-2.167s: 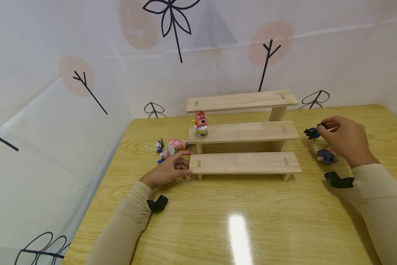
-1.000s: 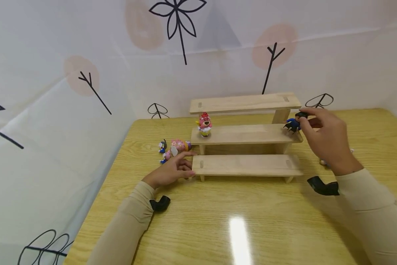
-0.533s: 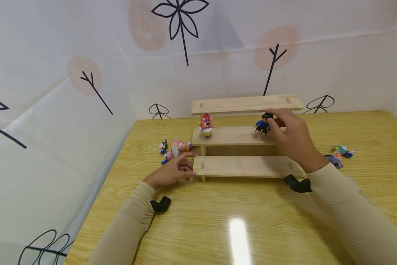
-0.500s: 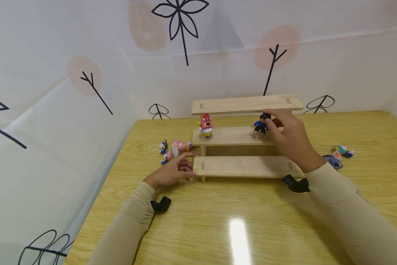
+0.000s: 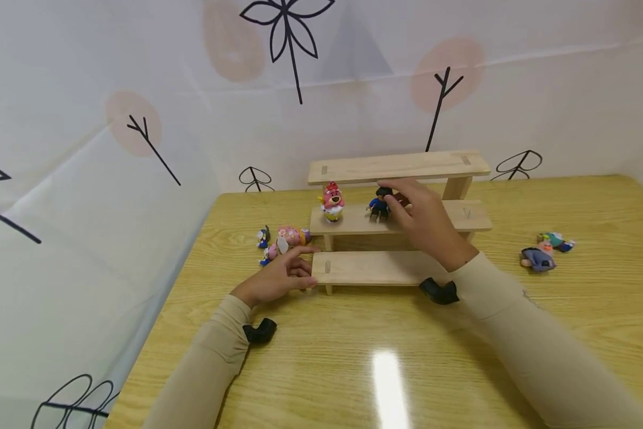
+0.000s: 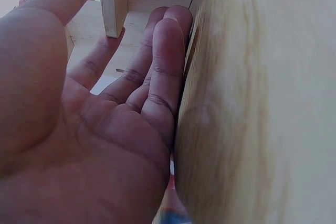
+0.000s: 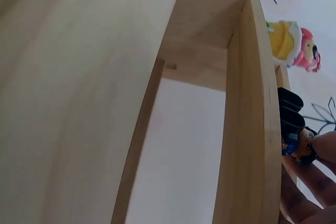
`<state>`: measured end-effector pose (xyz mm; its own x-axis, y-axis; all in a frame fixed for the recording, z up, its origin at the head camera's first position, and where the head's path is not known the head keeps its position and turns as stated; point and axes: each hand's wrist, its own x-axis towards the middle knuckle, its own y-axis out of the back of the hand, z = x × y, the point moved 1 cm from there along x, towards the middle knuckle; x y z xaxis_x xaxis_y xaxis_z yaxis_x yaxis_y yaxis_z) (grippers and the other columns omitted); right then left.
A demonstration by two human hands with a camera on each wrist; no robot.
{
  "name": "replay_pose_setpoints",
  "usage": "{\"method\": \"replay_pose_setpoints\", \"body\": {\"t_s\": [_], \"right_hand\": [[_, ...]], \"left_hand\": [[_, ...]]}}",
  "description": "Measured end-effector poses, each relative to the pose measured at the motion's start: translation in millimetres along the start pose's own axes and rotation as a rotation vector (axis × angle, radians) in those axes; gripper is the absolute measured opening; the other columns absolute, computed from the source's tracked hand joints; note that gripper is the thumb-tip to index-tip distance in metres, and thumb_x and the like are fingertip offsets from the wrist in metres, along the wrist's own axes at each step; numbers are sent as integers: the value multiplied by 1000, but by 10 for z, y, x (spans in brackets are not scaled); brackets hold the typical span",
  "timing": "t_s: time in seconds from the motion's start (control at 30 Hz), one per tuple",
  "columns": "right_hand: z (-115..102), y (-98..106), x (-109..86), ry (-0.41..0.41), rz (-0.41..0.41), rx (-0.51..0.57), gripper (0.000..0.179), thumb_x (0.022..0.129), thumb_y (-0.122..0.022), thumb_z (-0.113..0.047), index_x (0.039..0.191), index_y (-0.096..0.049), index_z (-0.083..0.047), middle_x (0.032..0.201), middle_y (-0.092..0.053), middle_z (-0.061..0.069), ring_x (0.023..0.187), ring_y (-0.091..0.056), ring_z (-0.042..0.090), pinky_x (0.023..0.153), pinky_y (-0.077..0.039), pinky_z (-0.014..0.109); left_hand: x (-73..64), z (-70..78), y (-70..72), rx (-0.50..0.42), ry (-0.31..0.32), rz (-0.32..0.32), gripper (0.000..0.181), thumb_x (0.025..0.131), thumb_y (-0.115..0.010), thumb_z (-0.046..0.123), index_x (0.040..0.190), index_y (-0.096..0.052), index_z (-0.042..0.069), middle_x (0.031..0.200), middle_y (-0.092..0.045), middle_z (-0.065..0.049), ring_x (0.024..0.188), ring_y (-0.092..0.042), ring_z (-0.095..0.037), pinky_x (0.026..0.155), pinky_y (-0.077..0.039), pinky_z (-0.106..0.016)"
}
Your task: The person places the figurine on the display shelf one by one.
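Note:
My right hand (image 5: 425,220) pinches a small toy figure (image 5: 378,204) by its dark head. The figure has a blue top and black legs and is upright at the middle step of a three-tier wooden display stand (image 5: 401,164). In the right wrist view the figure's black feet (image 7: 290,109) are at the board's edge; whether they touch the board I cannot tell. To its left stands a pink bear figure (image 5: 332,202) with a white and yellow base. My left hand (image 5: 275,275) holds the left end of the lowest step between thumb and index finger.
Several toy figures (image 5: 291,236) lie on the wooden table (image 5: 310,369) left of the stand, close behind my left hand. More lie to the right: a grey-purple one (image 5: 538,260) and a green-blue one (image 5: 557,241). A patterned cloth (image 5: 364,113) hangs behind the stand.
My right hand has picked up the dark-haired figure from the right side of the table and carried it left over the middle step, towards the bear. My left hand has stayed at the stand.

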<state>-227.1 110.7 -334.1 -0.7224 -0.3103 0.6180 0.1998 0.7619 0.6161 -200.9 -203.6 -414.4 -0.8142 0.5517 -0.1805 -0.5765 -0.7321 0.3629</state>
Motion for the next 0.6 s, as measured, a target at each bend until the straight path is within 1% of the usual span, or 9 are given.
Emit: {"method": "replay_pose_setpoints", "body": {"t_s": [0.13,0.27,0.47,0.6], "right_hand": [[-29,-104,34,22,-15,11,33,102,-56,-7,134,-61,-2,123,-65,19,93,-66,27,77,-57,43],[-49,-173,50,35,-32,16,32,101,-57,-7,133,-62,-1,121,-66,18,90,-67,26,75,-57,40],[-103,-216,73,17,-41,38,32,102,-57,-8,133,-62,-2,123,-65,18,91,-66,25,74,-56,39],[-116,-238,81,7,-49,46,32,102,-56,-7,134,-62,-4,124,-66,17,90,-64,22,73,-55,37]], "left_hand": [[-5,-5,-4,13,-2,7,68,95,-71,23,153,-36,22,119,-62,-13,108,-64,-20,89,-54,-31],[0,-8,-2,13,5,-3,69,95,-72,24,153,-35,23,119,-62,-13,109,-65,-20,89,-54,-32],[-3,-1,7,23,7,-2,69,95,-71,24,154,-34,22,120,-63,-13,110,-65,-21,90,-54,-34],[2,5,12,32,12,1,69,95,-71,25,153,-35,23,120,-63,-12,110,-64,-20,91,-54,-34]]}}
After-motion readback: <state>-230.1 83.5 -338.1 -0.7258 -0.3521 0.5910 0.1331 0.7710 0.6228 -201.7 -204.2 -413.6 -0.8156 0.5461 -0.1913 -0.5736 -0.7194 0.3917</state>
